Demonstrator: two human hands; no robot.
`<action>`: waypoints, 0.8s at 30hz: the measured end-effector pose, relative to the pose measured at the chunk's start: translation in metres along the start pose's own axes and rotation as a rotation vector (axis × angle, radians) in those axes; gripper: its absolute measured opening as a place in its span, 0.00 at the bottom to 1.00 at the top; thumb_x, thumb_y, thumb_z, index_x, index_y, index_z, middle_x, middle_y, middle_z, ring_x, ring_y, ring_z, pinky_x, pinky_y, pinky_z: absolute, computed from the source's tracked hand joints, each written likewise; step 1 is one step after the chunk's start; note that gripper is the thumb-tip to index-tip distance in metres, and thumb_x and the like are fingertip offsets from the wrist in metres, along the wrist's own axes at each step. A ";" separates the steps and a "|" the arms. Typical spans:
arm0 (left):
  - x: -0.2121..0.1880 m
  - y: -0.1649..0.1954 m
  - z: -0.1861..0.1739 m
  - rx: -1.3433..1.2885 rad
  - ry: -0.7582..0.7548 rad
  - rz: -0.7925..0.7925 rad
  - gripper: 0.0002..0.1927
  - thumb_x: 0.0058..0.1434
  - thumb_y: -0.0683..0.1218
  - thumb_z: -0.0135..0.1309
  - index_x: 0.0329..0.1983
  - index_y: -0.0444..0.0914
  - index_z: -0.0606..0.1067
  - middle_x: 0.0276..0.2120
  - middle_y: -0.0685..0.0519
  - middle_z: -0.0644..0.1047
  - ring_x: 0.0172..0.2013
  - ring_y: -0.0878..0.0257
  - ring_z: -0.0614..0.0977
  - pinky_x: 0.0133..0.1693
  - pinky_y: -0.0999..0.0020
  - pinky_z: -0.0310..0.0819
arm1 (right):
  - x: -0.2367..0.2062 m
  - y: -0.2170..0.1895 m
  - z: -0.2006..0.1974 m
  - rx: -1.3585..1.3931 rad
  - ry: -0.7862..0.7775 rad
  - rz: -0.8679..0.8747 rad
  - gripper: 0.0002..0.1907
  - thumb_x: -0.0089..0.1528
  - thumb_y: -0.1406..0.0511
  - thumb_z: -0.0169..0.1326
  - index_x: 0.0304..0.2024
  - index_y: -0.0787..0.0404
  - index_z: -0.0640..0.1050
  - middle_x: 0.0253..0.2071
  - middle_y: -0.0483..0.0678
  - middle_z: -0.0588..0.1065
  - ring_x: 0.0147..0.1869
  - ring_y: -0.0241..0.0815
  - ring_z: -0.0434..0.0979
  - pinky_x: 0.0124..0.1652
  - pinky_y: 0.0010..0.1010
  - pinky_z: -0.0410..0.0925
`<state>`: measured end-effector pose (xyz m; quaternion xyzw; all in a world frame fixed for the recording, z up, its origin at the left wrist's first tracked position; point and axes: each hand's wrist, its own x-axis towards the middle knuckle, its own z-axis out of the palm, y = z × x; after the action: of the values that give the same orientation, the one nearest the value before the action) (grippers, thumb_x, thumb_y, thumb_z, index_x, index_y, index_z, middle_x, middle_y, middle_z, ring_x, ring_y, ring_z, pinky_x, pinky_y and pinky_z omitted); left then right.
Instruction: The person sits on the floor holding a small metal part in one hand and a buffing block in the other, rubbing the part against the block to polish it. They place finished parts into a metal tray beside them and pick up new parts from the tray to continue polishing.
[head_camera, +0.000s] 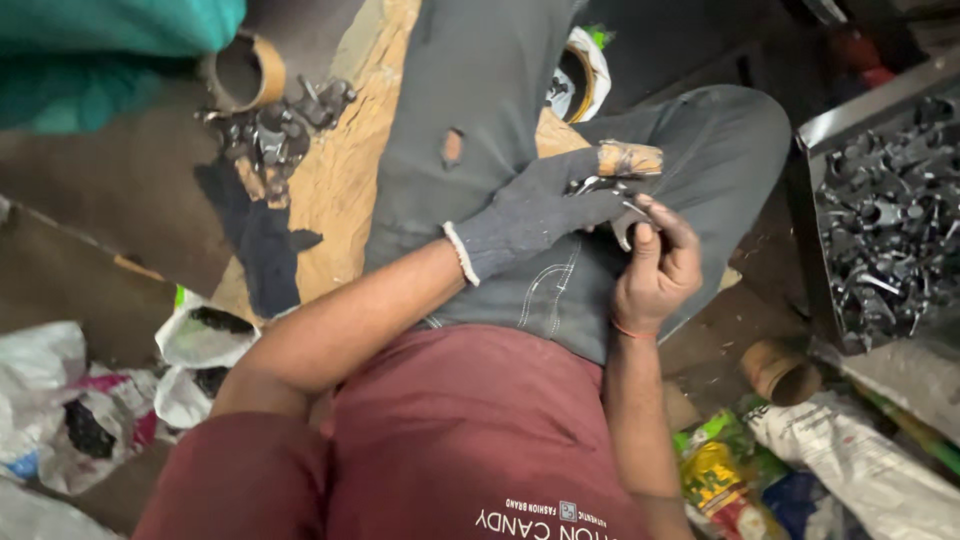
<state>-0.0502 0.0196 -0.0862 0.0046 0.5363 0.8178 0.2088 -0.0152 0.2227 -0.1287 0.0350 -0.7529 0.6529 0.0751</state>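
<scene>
My left hand (540, 205) wears a grey knit glove with a brown taped fingertip and is closed around a small shiny metal part (598, 186) over my lap. My bare right hand (657, 262) meets it from below, fingers pinching the same metal part at its right end. Both hands rest above my grey trousers (480, 90). A pile of dark metal parts (272, 128) lies on a wooden board (350, 170) to the upper left, beyond my left arm.
A metal tray (820, 130) full of dark metal parts stands at the right. A cardboard tube ring (245, 72) sits by the pile. White plastic bags (60, 400) lie at the lower left, coloured packets (720, 480) at the lower right, a small round container (780, 372) by my right forearm.
</scene>
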 end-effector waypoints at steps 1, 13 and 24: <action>0.000 -0.001 -0.001 0.024 0.012 -0.007 0.23 0.71 0.46 0.52 0.70 0.41 0.72 0.44 0.59 0.79 0.36 0.74 0.74 0.40 0.78 0.74 | 0.001 0.001 0.000 0.004 0.012 0.021 0.08 0.73 0.72 0.54 0.55 0.68 0.74 0.55 0.57 0.78 0.60 0.45 0.78 0.62 0.34 0.71; 0.001 0.016 0.005 -0.180 0.019 -0.076 0.24 0.70 0.46 0.52 0.69 0.38 0.71 0.43 0.56 0.81 0.37 0.73 0.78 0.40 0.78 0.74 | 0.017 -0.006 0.004 0.610 -0.036 0.454 0.12 0.72 0.67 0.55 0.56 0.64 0.72 0.48 0.51 0.77 0.46 0.40 0.75 0.48 0.35 0.73; 0.016 -0.065 -0.005 0.334 0.002 0.245 0.15 0.77 0.45 0.49 0.62 0.37 0.78 0.57 0.49 0.82 0.55 0.61 0.84 0.57 0.67 0.81 | 0.012 0.020 -0.023 -0.448 -0.081 0.064 0.06 0.73 0.72 0.59 0.52 0.67 0.80 0.51 0.49 0.78 0.58 0.41 0.78 0.61 0.32 0.72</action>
<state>-0.0442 0.0428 -0.1487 0.1035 0.6603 0.7366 0.1034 -0.0286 0.2487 -0.1433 0.0196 -0.8822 0.4695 0.0300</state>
